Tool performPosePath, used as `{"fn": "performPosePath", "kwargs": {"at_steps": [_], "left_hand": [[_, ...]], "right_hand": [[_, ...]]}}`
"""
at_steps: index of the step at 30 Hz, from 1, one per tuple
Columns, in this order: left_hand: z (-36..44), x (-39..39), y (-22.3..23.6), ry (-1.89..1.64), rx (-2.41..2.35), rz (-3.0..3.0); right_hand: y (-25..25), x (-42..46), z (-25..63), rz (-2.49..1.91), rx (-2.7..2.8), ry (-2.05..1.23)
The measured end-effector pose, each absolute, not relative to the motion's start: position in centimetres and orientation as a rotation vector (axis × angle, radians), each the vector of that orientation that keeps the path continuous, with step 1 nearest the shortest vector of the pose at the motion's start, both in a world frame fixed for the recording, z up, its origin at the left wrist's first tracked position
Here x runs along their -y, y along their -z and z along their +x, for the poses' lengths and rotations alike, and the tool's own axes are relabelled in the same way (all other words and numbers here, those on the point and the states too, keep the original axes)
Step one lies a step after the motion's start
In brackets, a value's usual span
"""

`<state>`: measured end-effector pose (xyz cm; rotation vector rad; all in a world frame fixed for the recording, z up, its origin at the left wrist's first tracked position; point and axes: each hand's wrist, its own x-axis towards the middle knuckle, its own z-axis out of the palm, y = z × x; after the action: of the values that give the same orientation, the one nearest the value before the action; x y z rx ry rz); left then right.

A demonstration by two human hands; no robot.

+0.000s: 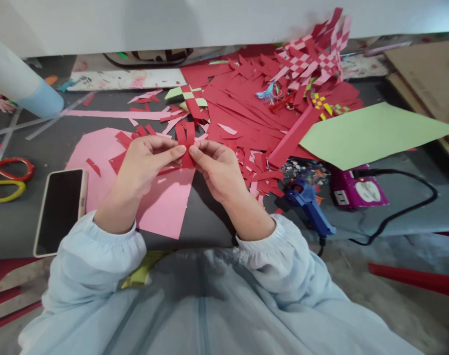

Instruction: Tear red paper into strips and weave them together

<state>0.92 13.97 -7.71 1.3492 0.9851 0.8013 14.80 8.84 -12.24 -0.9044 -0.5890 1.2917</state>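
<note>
The lower part of the red strip piece (187,143) is partly covered by the fingers and thumbs. At the far left, the scissors (10,180) are cut off by the view's edge, as is the cardboard (424,74) at the far right. Small bits beside the glue gun (309,204) are too small to tell.

A dark grey counter (405,207) runs across under a pale, upright panel (228,22) at its far edge. Bright light catches the panel's right end; bare, worn concrete floor (350,276) shows below the near right edge.
</note>
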Motion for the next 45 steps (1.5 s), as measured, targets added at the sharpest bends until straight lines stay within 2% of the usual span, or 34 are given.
{"fn": "performPosePath", "kwargs": {"at_steps": [45], "left_hand": [[1.00, -14.00, 7.83, -0.838, -0.973, 1.224]], "right_hand": [[12.37, -8.93, 14.95, -0.905, 0.602, -1.328]]}}
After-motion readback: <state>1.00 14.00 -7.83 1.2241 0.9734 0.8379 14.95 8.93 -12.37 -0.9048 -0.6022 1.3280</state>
